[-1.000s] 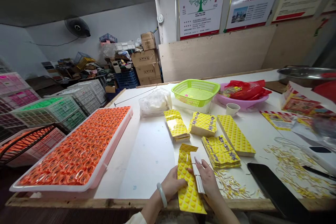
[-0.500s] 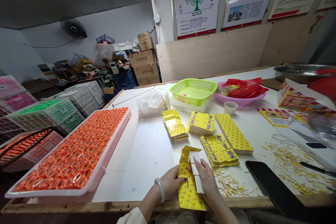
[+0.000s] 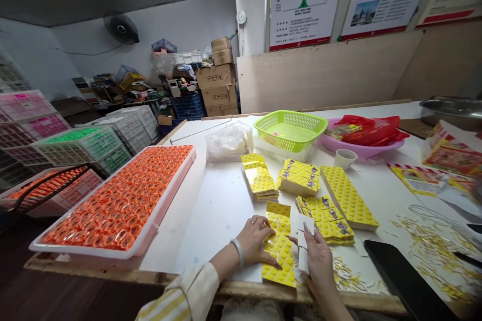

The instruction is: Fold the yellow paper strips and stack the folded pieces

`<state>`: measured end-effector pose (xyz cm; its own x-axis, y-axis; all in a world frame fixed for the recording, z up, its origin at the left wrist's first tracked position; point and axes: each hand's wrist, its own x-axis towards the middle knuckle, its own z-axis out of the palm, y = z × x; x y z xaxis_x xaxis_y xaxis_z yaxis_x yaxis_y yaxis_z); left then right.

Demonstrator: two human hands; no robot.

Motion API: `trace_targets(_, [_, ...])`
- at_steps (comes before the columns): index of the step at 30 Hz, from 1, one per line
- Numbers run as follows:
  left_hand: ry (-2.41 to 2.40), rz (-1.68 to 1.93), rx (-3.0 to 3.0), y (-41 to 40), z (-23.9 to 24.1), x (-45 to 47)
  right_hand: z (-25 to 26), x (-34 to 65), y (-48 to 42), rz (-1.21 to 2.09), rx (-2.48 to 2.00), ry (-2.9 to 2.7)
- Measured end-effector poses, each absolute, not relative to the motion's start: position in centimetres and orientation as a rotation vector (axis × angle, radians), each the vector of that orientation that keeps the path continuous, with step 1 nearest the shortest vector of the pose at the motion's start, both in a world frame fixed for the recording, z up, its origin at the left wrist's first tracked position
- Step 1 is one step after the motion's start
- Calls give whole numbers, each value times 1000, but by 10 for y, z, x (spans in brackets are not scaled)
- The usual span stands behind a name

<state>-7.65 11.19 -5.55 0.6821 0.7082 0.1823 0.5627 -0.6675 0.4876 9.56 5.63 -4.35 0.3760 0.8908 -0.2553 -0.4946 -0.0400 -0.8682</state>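
Our left hand lies spread on a yellow blister card at the near edge of the worktop, and our right hand pinches a white strip beside it. Looks light, floppy and slick, so we'd grip the flat edges, not the bumps.

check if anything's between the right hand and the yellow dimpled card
Yes: a narrow white strip, held in the right hand, lies along the right edge of the yellow dimpled card, so it sits between the two. Nothing else visible stands in the way.
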Motion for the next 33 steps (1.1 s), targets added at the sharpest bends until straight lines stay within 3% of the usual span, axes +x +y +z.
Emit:
trace_targets(9, [777,578,2558,132,-62,-66,-38,134,64,1016,-1354,-854])
trace_targets(16, [927,586,2535,120,-67,-64,-49,127,64,1147,-1337,-852])
trace_targets(19, [995,549,2551,129,-66,-48,-45,131,65,989,-1419,-980])
trace_targets(24, [1029,538,2531,122,-69,-17,-34,141,75,418,-1789,-1574])
trace_targets(33, [1008,506,2543,110,-74,-9,-39,141,97,282,-2020,-1983])
